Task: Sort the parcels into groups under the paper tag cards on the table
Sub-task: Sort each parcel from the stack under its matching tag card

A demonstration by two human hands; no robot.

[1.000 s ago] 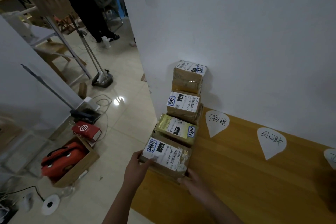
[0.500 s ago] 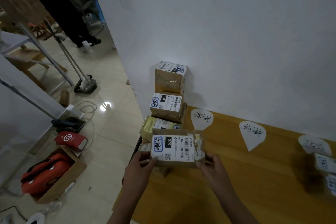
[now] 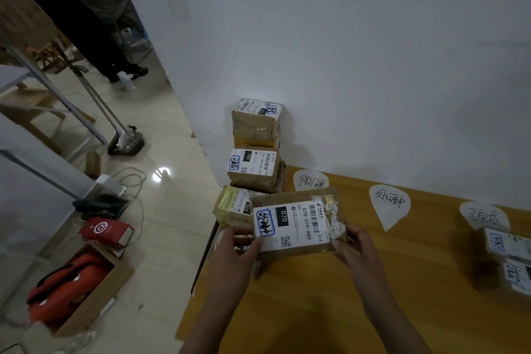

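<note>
Gripping 070 parcel (image 3: 293, 224) w/ L hand (image 3: 230, 250) & R hand (image 3: 356, 250). Match stamp to tag card (image 3: 388, 204) beyond R hand; set label-up below.

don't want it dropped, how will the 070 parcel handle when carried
Probably stiff: the 070 parcel is a flat cardboard box that shows no sag between the left hand and right hand. Its glossy tape may be slippery. Likely light, since both grip only its ends.

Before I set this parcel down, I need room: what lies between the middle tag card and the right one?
Only bare table, as the head view shows; nothing sits between the middle tag card and the right tag card.
</note>
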